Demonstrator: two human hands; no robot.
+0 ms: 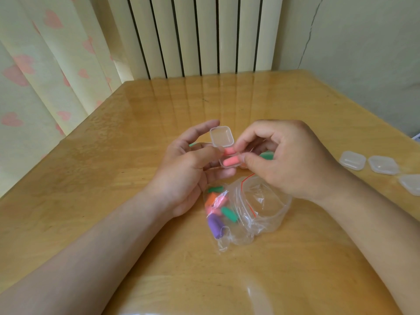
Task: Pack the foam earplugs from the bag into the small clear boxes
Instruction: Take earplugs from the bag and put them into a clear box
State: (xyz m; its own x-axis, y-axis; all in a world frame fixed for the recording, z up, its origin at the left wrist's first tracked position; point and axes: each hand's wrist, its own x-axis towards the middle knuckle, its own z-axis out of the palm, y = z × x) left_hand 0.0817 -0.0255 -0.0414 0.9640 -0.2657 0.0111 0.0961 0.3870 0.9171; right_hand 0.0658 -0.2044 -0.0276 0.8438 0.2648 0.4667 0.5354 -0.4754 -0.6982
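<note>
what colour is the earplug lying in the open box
Salmon pink: the earplug in the open box, head view.

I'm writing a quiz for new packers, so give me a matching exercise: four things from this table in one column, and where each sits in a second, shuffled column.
Things:
1. pink earplugs
2. purple earplug
3. spare boxes
4. bag

Places:
A. in a row near the right edge of the table
B. inside the bag
C. lying on the table, nearest the person
D. in the open box that the left hand holds

Pairs: 1-D, 2-B, 3-A, 4-C
</note>
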